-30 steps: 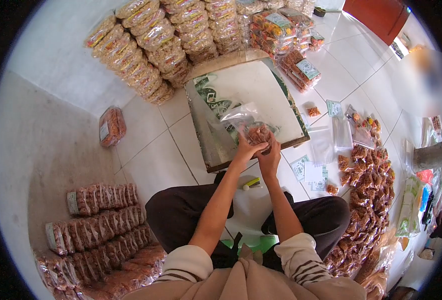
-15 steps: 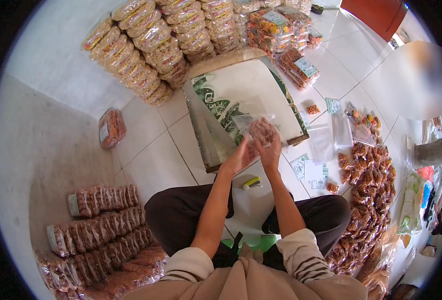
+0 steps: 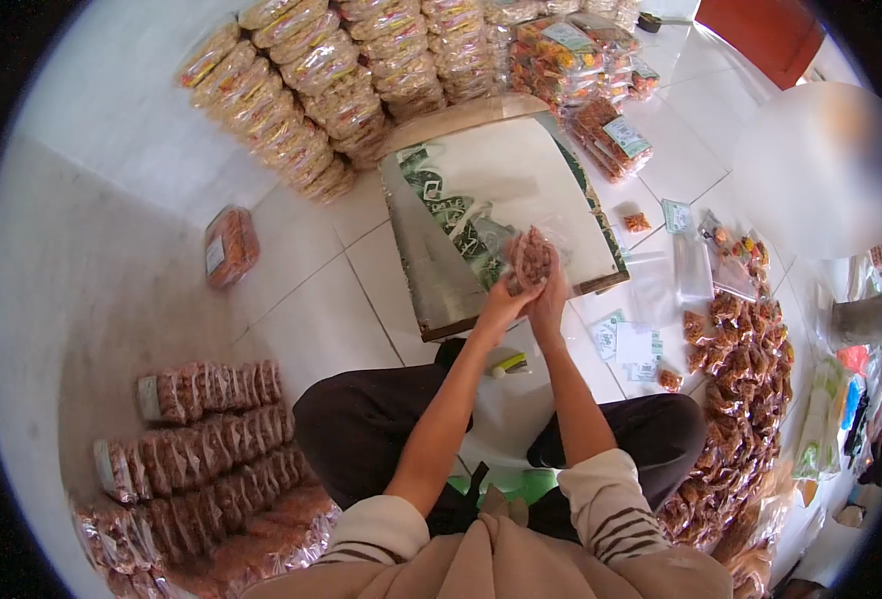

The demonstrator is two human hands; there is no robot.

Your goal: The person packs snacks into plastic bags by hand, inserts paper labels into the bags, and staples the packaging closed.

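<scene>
A clear plastic bag of reddish-brown snacks [image 3: 531, 257] is held between both hands above the near part of a low board-topped table [image 3: 551, 180]. My left hand [image 3: 504, 302] grips the bag from its lower left, fingers curled against it. On the other side, my right hand [image 3: 551, 287] wraps the bag's right and lower edge. The two hands touch or nearly touch beneath it. Below them, between the knees, a yellow-green tool [image 3: 509, 363], perhaps a stapler or cutter, lies on the floor.
Stacked packs of pale round crackers [image 3: 326, 70] line the back wall. On the right lie flat clear bags [image 3: 653, 285], printed labels [image 3: 637, 344] and a long heap of small snack packets [image 3: 731, 409]. Rows of packed snacks [image 3: 196, 449] fill the lower left. One pack [image 3: 230, 248] leans by the left wall.
My left hand has moved up and right from the bag's open side and now holds the bag together with my right hand. The bag looks gathered more upright. The view has shifted slightly.
</scene>
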